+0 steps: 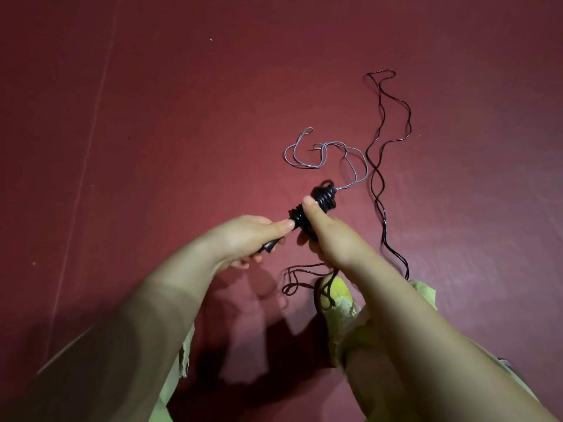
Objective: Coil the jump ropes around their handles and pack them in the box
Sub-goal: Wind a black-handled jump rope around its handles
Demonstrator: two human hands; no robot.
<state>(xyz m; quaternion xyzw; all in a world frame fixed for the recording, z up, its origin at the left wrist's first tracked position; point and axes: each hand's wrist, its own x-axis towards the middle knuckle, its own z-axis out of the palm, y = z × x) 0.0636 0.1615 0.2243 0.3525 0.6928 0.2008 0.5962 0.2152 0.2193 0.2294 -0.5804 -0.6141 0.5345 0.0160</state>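
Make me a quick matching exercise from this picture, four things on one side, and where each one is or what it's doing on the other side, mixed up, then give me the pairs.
Things:
1. left hand
2. right hand
3. grey rope
4. yellow shoe

Places or states:
A. lies loose in loops on the red floor
B. grips the bare end of the black handle
C. stands on the floor under the right forearm
D. thumb presses on the black coils around the handle

Pairs: 1-B, 2-D, 3-A, 4-C

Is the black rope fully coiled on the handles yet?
No. Turns wrap the handles, but the black rope trails loose across the floor.
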